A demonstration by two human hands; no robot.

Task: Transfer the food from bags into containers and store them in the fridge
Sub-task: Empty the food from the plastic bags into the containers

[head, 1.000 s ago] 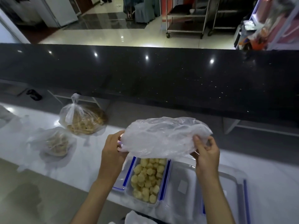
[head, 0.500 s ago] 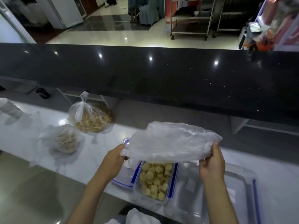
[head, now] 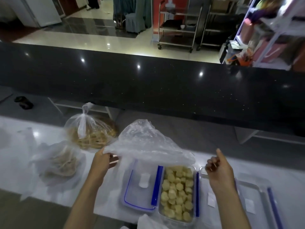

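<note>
Empty clear bag (head: 145, 142), crumpled, over yellow-filled container (head: 178, 192).

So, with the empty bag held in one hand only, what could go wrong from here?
1. The left hand holds the empty bag by one edge above the filled container; it might droop onto the food.
2. The container is open, its lid lying beside it, and sits near the counter edge; a nudge could spill it.
3. The right hand could knock the empty container beside it.
</note>
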